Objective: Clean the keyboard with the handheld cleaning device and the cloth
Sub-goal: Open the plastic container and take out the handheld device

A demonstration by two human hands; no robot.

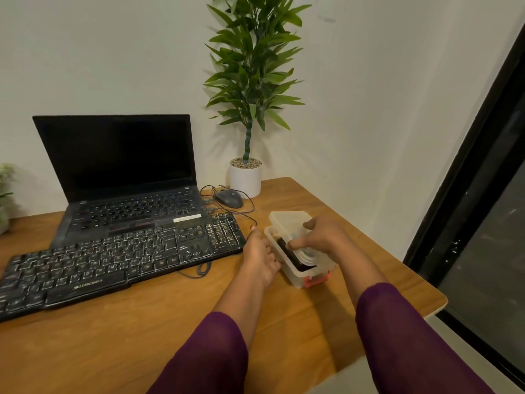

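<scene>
A black keyboard (113, 263) with dusty, whitish keys lies on the wooden desk (142, 336) in front of an open laptop. To its right stands a clear plastic box (301, 275) with a red latch, its lid (287, 218) lying open behind it. My right hand (321, 237) reaches into the box and grips a whitish, rounded handheld device (305, 254) beside a dark object inside. My left hand (260, 258) rests flat against the box's left side, fingers together. I see no cloth.
A black laptop (122, 177) with a dark screen sits behind the keyboard. A wired mouse (229, 199) and a potted plant (245, 177) stand at the back. The desk's right edge (403, 263) runs close to the box, beside a dark window frame (466, 177).
</scene>
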